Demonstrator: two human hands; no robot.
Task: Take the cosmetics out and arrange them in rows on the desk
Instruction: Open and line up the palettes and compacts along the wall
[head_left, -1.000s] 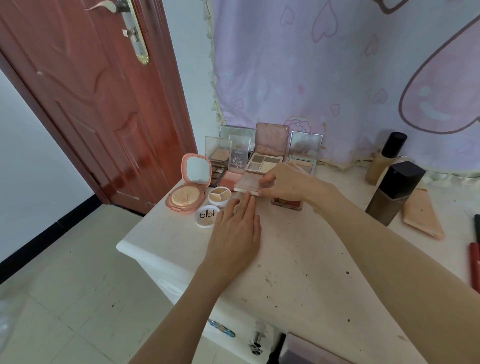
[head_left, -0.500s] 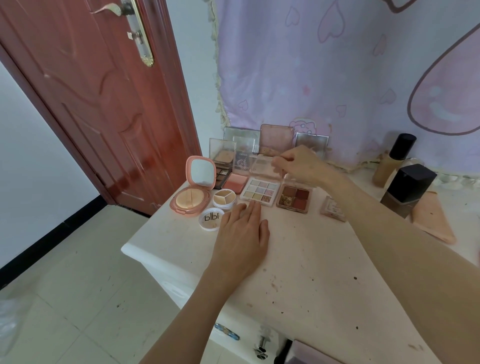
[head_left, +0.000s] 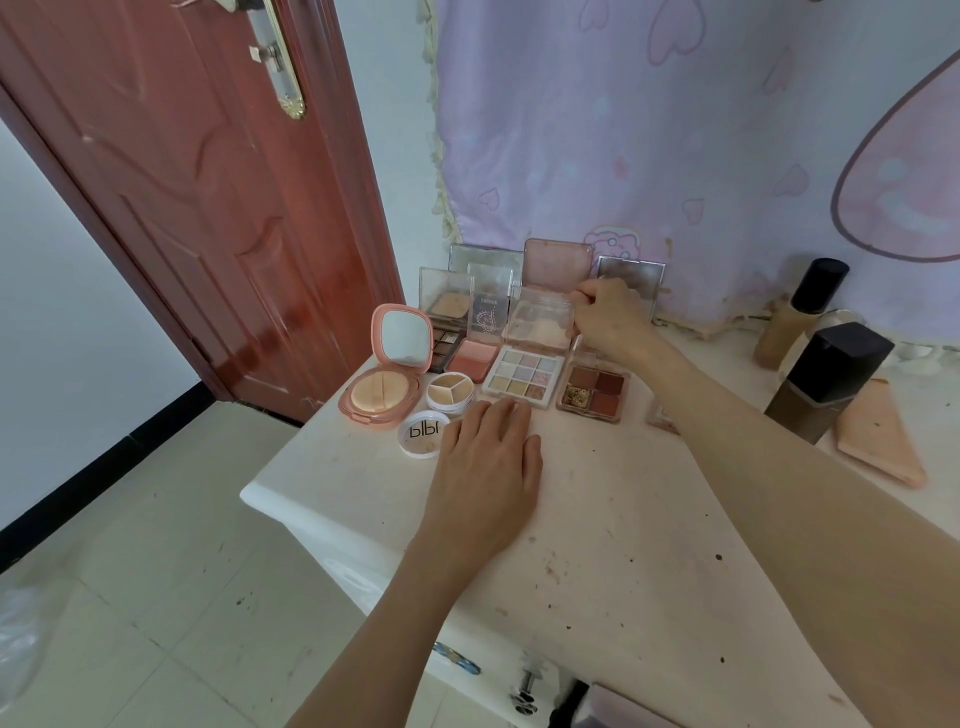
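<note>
Head view. From my remote seat I read the left hand (head_left: 485, 460) as lying flat on the surface (head_left: 597, 545), fingers straight and gripping nothing, probably steadying the body while the other arm reaches. The right hand (head_left: 605, 312) is extended toward twelve o'clock, its fingers curled onto the clear lid (head_left: 543, 306) of a pale palette (head_left: 535, 332) in the back row; I judge it is tilting that lid upright so the pans show, as on the neighbours. The cosmetics already stand in ranks at the far left corner: opened palettes leaning against the curtain (head_left: 675, 130) behind, and in front a nine-pan palette (head_left: 522, 376) with a four-pan red palette (head_left: 593, 394) just beside it at three o'clock, a blush (head_left: 471, 358) at nine o'clock. Further toward nine o'clock sit the pink compact (head_left: 382, 384), mirror raised, the round concealer pot (head_left: 450, 391) and its loose lid (head_left: 422, 434). Dark bottles (head_left: 826, 379) and a peach pouch (head_left: 878, 441) wait apart at two o'clock, seemingly unsorted.
</note>
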